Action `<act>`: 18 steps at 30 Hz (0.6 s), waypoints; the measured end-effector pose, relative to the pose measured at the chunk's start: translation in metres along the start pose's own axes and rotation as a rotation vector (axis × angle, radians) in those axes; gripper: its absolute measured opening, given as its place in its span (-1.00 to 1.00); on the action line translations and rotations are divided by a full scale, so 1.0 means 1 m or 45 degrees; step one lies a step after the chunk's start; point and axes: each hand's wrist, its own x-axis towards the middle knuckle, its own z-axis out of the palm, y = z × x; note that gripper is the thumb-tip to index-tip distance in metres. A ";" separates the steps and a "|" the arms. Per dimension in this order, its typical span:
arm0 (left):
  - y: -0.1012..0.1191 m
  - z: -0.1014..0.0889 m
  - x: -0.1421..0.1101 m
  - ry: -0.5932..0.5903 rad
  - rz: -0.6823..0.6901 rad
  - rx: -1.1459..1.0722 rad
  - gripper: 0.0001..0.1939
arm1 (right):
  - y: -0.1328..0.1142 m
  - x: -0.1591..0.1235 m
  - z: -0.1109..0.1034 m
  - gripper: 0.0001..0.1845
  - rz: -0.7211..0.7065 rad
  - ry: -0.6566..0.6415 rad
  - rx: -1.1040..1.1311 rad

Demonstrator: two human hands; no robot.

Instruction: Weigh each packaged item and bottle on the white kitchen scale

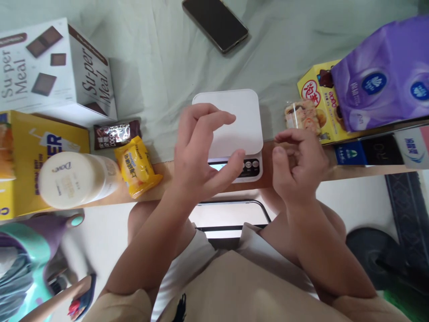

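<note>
The white scale (pixel 241 129) sat under the left hand (pixel 196 154), so not leaning on it seemed smart; that hand was spread, nothing pinched. The right hand (pixel 299 164) was half-curled, couldn't tell if empty, snack pack (pixel 297 114) just past its fingers.
</note>
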 end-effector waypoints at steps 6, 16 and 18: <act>0.008 -0.039 0.008 -0.123 -0.440 0.212 -0.68 | -0.017 -0.007 0.005 -0.85 -0.056 0.086 0.224; 0.036 -0.087 0.006 -0.762 -1.328 0.638 -0.55 | -0.104 -0.022 0.037 -0.82 -0.146 -0.158 0.643; 0.036 -0.090 -0.002 -0.706 -1.228 0.642 -0.58 | -0.111 -0.024 0.043 -0.79 -0.139 -0.192 0.669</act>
